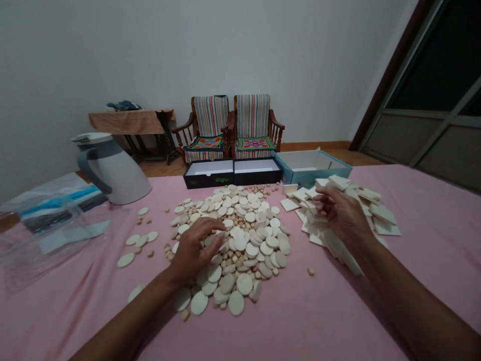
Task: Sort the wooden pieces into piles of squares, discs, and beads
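A wide heap of pale round discs (pixel 244 284) lies at the middle of the pink cloth, with small wooden pieces (pixel 231 258) mixed in. Over the heap's left side is my left hand (pixel 195 245), fingers apart and curved, holding nothing that shows. To the right is a loose pile of pale square tiles (pixel 383 213). My right hand (pixel 338 210) hovers over or touches that pile; its fingers are bent and apart, with nothing visible between them. Part of the pile is hidden behind my right hand and forearm.
Two black open boxes (pixel 210 180) and a light blue open box (pixel 300 176) stand behind the heaps. A white and grey jug (pixel 126 175) and clear plastic packaging (pixel 56 250) are at the left. Several stray discs (pixel 126 259) lie beside the heap.
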A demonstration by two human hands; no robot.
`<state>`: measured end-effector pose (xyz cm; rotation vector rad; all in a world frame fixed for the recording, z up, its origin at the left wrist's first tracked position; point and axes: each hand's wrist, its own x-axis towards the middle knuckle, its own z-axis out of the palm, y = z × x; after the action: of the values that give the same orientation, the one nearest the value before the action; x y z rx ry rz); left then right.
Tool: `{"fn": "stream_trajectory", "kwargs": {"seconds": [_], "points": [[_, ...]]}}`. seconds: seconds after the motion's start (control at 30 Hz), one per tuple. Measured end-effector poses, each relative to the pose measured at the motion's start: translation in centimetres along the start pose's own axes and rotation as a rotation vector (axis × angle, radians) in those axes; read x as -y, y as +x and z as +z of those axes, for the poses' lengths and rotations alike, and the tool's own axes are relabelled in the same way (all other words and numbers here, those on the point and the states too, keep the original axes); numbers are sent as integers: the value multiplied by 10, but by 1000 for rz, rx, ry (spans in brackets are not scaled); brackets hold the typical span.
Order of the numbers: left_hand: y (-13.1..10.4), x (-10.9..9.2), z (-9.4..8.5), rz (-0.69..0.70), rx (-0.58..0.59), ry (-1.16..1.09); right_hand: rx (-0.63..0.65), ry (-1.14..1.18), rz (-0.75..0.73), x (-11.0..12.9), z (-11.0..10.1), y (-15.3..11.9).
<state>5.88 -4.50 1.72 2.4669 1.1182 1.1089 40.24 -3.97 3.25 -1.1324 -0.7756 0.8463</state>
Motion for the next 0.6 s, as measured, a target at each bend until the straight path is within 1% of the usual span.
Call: {"fn": "stream_trajectory", "kwargs": {"seconds": [0.03,0.07,0.13,0.2,0.23,0.27,0.3,0.33,0.37,0.5,0.6], "points": [[0,-1,0,47,65,-23,62,-72,-15,-1,4,-5],[-1,-3,0,98,140,-37,150,-163,-37,-3,9,-12],[-2,-9,0,205,296,-26,385,-365,-115,-8,21,-29],[-4,-15,1,292,446,23,639,-543,-257,-15,31,-49],[-4,-16,2,315,502,55,759,-623,-347,-19,35,-58],[-5,-17,4,323,538,89,862,-700,-438,-23,39,-67],[-6,-16,5,314,552,129,939,-775,-517,-26,41,-75],[-7,-14,6,289,547,172,984,-850,-576,-30,43,-81],[-7,-11,7,256,531,213,991,-921,-612,-33,45,-85],[-7,7,1,136,471,313,895,-1099,-655,-40,47,-86],[-5,19,-10,103,445,351,838,-1167,-654,-41,45,-79]]}}
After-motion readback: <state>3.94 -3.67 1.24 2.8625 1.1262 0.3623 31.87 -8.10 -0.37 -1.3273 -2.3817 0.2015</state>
